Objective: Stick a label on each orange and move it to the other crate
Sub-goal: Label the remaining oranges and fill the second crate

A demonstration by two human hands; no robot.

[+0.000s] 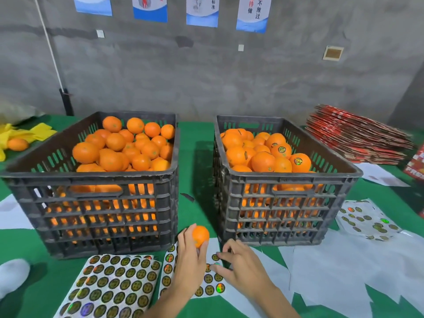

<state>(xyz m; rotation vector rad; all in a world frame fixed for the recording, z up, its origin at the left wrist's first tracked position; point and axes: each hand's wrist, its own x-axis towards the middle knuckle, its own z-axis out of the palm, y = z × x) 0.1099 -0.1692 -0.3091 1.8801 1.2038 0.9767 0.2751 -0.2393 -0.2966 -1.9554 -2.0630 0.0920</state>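
Oranges fill two black slatted crates that stand side by side on the green surface (197,143). The left crate (96,203) holds unlabelled fruit; in the right crate (286,203) several oranges show round labels on their skins.

In front of the gap between the crates, the left hand (191,260) grips one orange (200,235), fingers and thumb curled round its lower half, holding it up just above the sticker sheets. No label shows on the side of this orange facing the camera.

The right hand (241,267) reaches down beside it, thumb and forefinger drawn together in a pinch at a round label (215,257) on the sticker sheet (212,283) lying under both hands. Whether the label has lifted off the sheet cannot be told.

A fuller stack of sticker sheets (112,283) lies to the left, in front of the left crate. A partly used sheet (367,220) sits to the right of the right crate, with white backing papers (321,271) spread near it. Flattened red cartons (358,138) are piled at the far right. At the far left a loose orange (18,144) rests by yellow cloth (34,131). Posters (202,10) hang on the grey wall behind.
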